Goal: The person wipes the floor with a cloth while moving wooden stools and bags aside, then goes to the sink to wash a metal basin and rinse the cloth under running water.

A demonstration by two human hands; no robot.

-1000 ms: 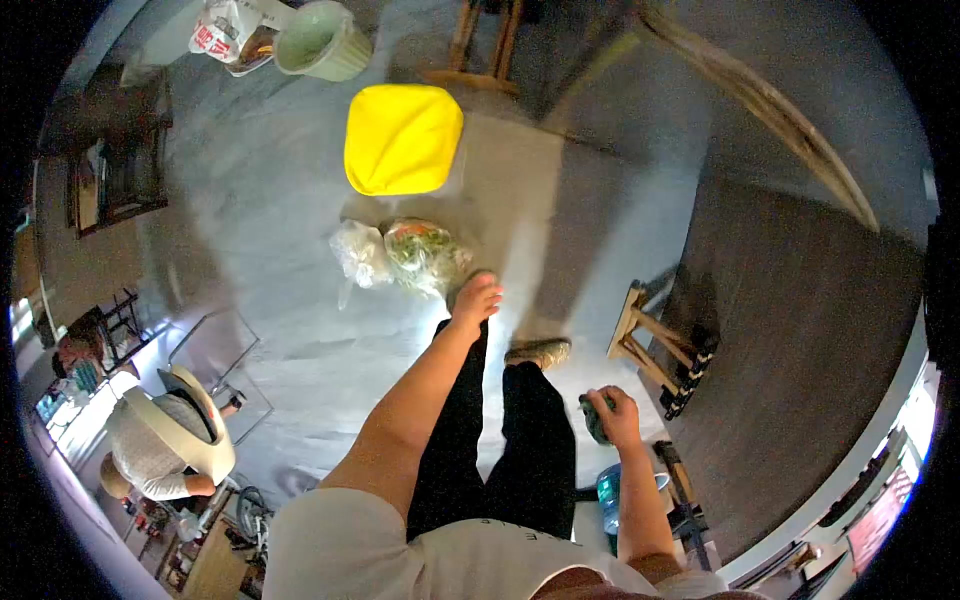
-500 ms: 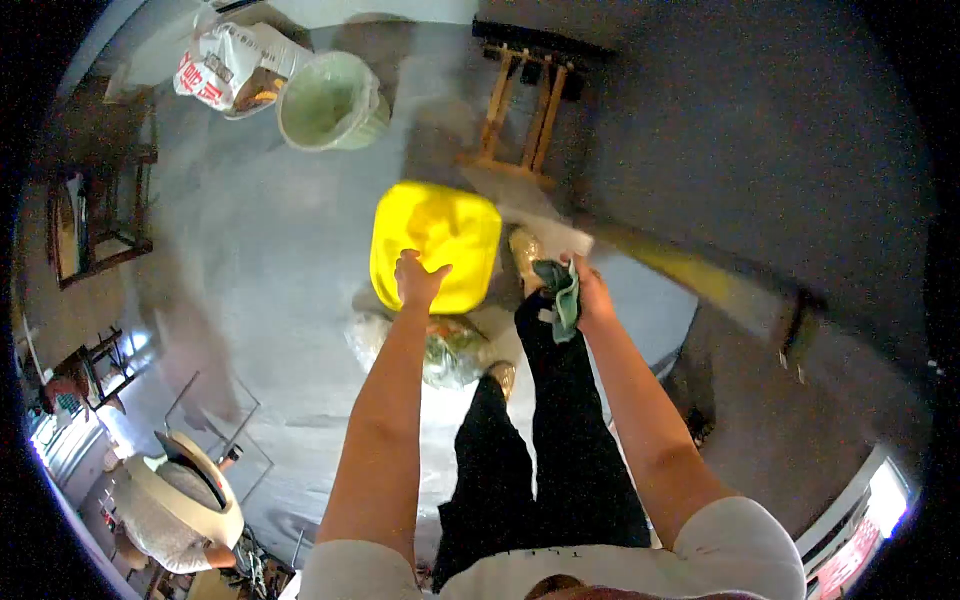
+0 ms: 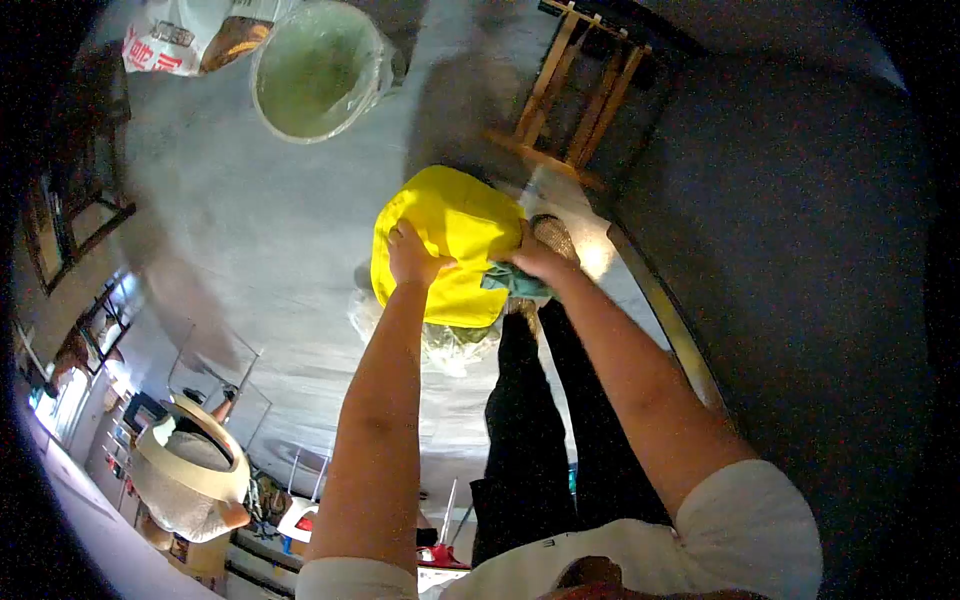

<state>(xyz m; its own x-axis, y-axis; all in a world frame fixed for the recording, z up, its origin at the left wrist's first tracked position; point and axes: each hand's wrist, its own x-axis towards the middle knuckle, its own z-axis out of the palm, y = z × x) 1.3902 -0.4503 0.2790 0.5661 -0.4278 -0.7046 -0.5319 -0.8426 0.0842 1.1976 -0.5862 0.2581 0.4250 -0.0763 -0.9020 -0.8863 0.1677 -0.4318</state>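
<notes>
A yellow, square-looking piece with rounded corners (image 3: 445,225), possibly a plastic stool seat, lies in front of me, slightly tilted. My left hand (image 3: 412,258) rests on its left part, thumb spread away from the fingers. On the right edge is my right hand (image 3: 543,258), its fingers closed on a dark green cloth (image 3: 515,280) that touches the yellow surface. Partly hidden below the yellow piece is a clear plastic bag (image 3: 455,350) with something greenish inside.
A translucent bucket (image 3: 320,75) with a bag-like liner stands ahead, beside a white printed sack (image 3: 175,40). A wooden-legged stool or stand (image 3: 575,95) is at upper right. A person in a wide-brimmed hat (image 3: 190,460) is at lower left. My shoe (image 3: 555,235) is near my right hand.
My right hand has brought the green cloth leftward onto the yellow piece's edge. The yellow piece has turned and tilted under my left hand. The view has shifted, with the bucket now nearer the top.
</notes>
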